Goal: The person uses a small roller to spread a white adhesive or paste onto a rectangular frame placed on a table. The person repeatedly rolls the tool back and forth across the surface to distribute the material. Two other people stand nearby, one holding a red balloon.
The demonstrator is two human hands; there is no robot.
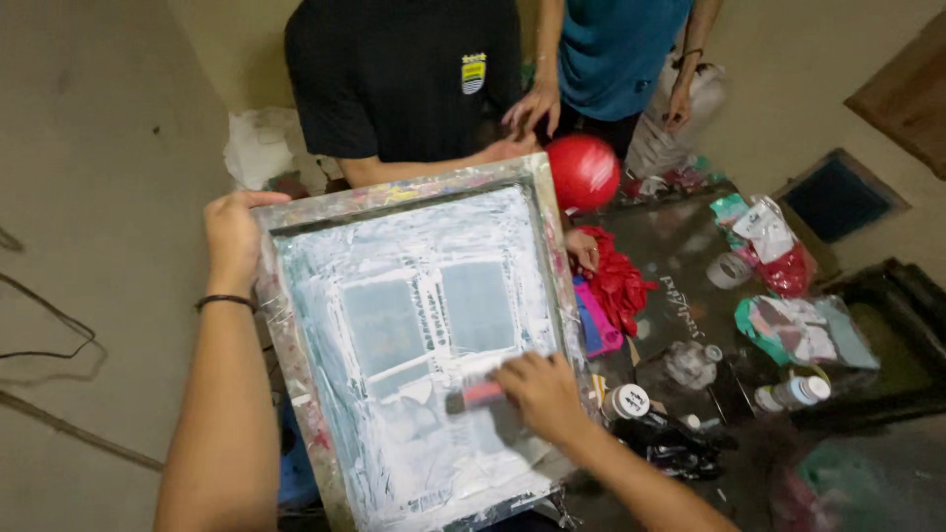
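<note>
A framed printing screen point(296, 325), its mesh smeared with white ink, lies tilted in front of me. My left hand point(235, 236) grips the frame's far left corner. My right hand point(542, 392) is closed on a small squeegee point(475, 396) with a red and dark grip, pressed onto the mesh near the lower right. A person in a black shirt point(404, 79) stands behind the screen, one hand point(583, 248) showing at its right edge. A red inflated balloon point(583, 169) sits just past the frame's far right corner.
A second person in a teal shirt point(621, 49) stands behind. The dark table point(680, 256) holds a heap of red balloons point(619, 286), pink and blue flat pieces point(596, 320), plastic packets point(778, 246), a roll of tape point(729, 270) and small ink bottles point(626, 402). Cables point(49, 345) cross the floor at left.
</note>
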